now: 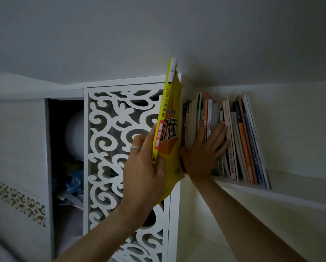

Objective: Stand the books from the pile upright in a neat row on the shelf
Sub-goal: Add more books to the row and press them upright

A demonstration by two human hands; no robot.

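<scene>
A tall yellow paperback book (168,118) is gripped upright by the left hand (146,167), while the row of upright books (234,140) on the white wall shelf (290,188) is pressed rightward by the flat, open-fingered right hand (203,150).

A white shelf (283,188) juts from the wall. A row of books (241,140) stands on it, leaning left.

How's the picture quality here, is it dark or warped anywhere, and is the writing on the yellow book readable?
Head view: dim overall, with the open cabinet compartment darkest; wide-angle bending tilts the white wall shelf and cabinet edges; the spine text on the yellow paperback book gripped by the left hand is sharp; spines of the row of shelved books under the flat right hand are too murky to read.
</scene>
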